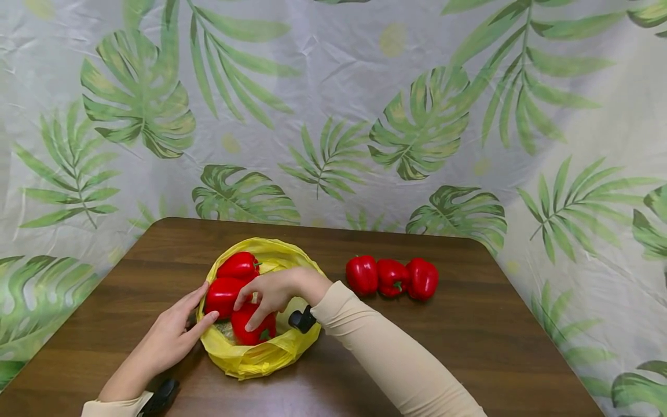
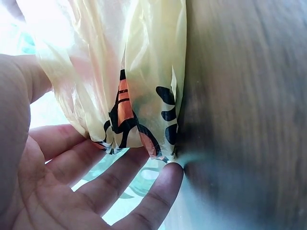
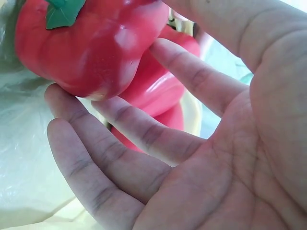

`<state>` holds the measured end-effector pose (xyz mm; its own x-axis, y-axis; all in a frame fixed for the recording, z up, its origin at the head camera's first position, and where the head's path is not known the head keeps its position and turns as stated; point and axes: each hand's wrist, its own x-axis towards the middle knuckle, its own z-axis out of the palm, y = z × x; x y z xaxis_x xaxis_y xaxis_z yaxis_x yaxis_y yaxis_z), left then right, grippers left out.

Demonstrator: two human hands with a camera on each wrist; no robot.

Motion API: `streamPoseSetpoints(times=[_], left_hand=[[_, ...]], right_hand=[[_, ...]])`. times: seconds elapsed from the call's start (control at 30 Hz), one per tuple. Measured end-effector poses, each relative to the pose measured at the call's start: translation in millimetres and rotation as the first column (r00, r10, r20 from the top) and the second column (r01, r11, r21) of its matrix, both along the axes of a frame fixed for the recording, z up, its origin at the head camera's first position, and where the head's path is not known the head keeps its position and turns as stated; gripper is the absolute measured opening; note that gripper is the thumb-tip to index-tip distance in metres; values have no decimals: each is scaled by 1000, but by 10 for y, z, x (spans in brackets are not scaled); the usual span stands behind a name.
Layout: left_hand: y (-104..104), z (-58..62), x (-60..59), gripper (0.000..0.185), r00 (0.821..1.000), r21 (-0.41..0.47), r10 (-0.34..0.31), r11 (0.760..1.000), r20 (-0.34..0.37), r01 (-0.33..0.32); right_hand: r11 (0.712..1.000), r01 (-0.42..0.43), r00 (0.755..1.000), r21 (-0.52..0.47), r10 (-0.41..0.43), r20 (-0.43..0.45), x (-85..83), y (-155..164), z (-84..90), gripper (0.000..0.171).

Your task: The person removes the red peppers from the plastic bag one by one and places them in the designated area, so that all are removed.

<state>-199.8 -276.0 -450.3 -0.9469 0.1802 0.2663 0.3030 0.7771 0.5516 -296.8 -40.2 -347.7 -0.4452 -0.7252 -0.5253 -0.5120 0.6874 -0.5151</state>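
Note:
A yellow plastic bag (image 1: 260,359) lies open on the brown table (image 1: 469,324) with three red bell peppers inside: one at the back (image 1: 238,265), one at the left (image 1: 221,295), one at the front (image 1: 257,333). My right hand (image 1: 268,292) reaches over the bag with straight fingers resting on the front pepper (image 3: 91,48); its palm (image 3: 192,182) is open. At the bag's left rim my left hand (image 1: 174,330) lies flat, fingers straight against the plastic (image 2: 129,81). In the left wrist view its fingers (image 2: 105,187) lie stretched just under the bag's printed fold.
Three more red peppers (image 1: 392,277) stand in a row on the table right of the bag. A leaf-print cloth (image 1: 333,116) hangs behind and around the table. The table's rounded far corners are near the backdrop.

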Motion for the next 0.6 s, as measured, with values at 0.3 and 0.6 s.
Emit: streamPoseSetpoints(times=[0.3, 0.6], left_hand=[[-1, -9, 3, 74, 1000, 2, 1, 1000, 3, -1], [3, -11, 0, 73, 1000, 3, -2, 1000, -4, 2]], right_hand=[[998, 54, 998, 11, -54, 17, -41, 56, 10, 52], [994, 113, 993, -4, -113, 14, -97, 168, 14, 50]])
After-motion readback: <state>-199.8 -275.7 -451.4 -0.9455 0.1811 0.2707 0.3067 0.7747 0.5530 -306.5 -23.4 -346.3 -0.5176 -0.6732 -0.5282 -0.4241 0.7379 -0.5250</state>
